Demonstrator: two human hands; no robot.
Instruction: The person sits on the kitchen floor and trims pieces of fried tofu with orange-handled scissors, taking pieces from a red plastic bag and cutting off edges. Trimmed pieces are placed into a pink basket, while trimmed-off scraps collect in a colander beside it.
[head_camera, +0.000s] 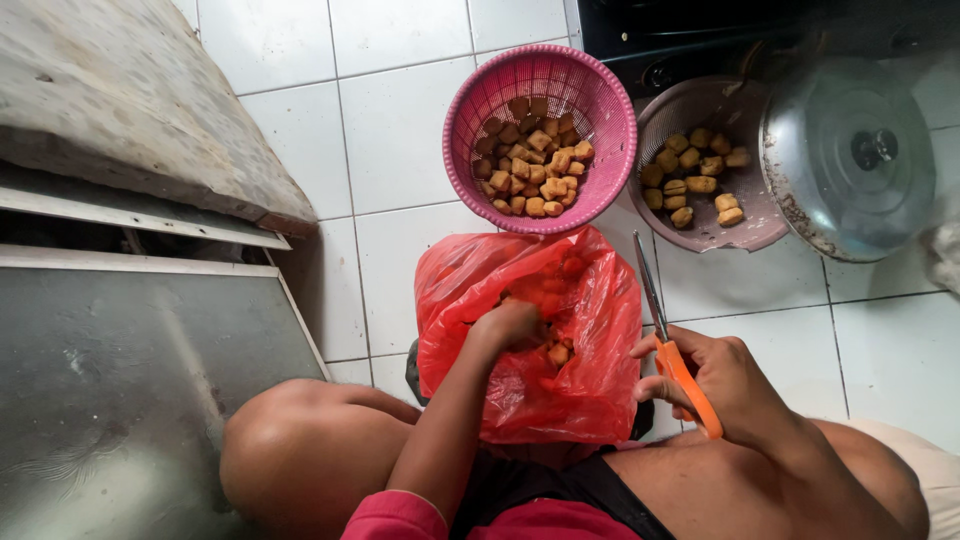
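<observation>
The left hand (510, 325) reaches down into a red bag (530, 340), fingers curled around fried pieces (557, 352). The right hand (715, 385) grips orange scissors (672, 350), blades pointing away.

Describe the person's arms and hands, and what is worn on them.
Both forearms are bare, with no gloves, rings or watch showing on the left hand or the right hand. A pinkish-red sleeve covers the left upper arm.

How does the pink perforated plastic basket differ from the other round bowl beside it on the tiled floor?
The pink perforated plastic basket is bright and uncovered; the dull greyish-mauve bowl is partly overlapped by a round metal lid. The pink basket's pieces are piled closely, while the mauve bowl's lie more sparsely. Both hold golden-brown fried cubes.
</observation>
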